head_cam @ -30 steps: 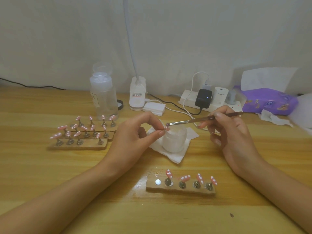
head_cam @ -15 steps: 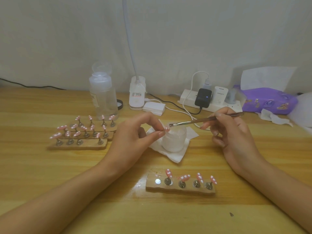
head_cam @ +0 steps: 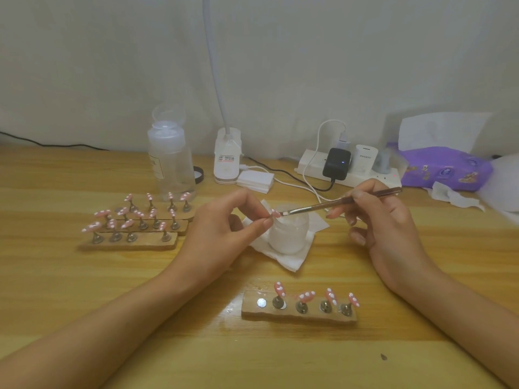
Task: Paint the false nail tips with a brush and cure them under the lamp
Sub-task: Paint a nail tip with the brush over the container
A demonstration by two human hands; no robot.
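Note:
My left hand (head_cam: 222,231) pinches a small pink nail tip (head_cam: 274,213) between thumb and forefinger, above a white jar (head_cam: 289,234). My right hand (head_cam: 384,226) grips a thin brush (head_cam: 339,203), whose bristles touch the nail tip. A wooden holder (head_cam: 299,311) near the front carries several pink, white-dotted nail tips on small stands, with one magnet spot at its left end bare. The lamp's white base (head_cam: 227,161) stands at the back, its neck rising out of view.
Three more wooden holders (head_cam: 134,231) with several pink tips sit at the left. A clear bottle (head_cam: 171,161) stands behind them. The jar rests on a white tissue (head_cam: 292,259). A power strip (head_cam: 348,167) with chargers and a purple tissue pack (head_cam: 443,169) lie at the back right.
The brush tip has moved down and left from just above the nail tip until it touches it. My left hand has barely shifted.

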